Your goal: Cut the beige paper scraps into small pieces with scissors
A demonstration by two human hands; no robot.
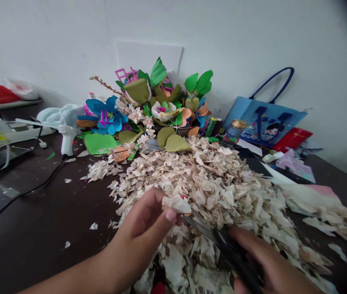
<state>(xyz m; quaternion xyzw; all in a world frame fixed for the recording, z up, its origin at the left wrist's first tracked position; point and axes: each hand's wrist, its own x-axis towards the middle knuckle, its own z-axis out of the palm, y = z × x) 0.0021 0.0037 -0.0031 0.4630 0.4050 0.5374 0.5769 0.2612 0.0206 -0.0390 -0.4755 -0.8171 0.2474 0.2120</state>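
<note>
Between the thumb and fingers of my left hand point(144, 234) is a whitish, thin, petal-like piece point(177, 203). My right hand point(268, 259) grips a pair of scissors point(222, 241) by their black handles. Their metal blades point up and left, and the tips are at the lower right edge of the piece; I cannot tell whether they touch it. Under and around both hands spreads a large heap of pale, dry-looking flakes point(204, 175). A small red spot shows just behind the held piece.
Behind the heap stand paper-like flowers and leaves point(173, 106) in several colours. A white glue gun point(67, 139) with a black cord is on the left, near a power strip point(16, 136). To the right are a gold-capped jar point(236, 131) and a blue bag point(265, 118).
</note>
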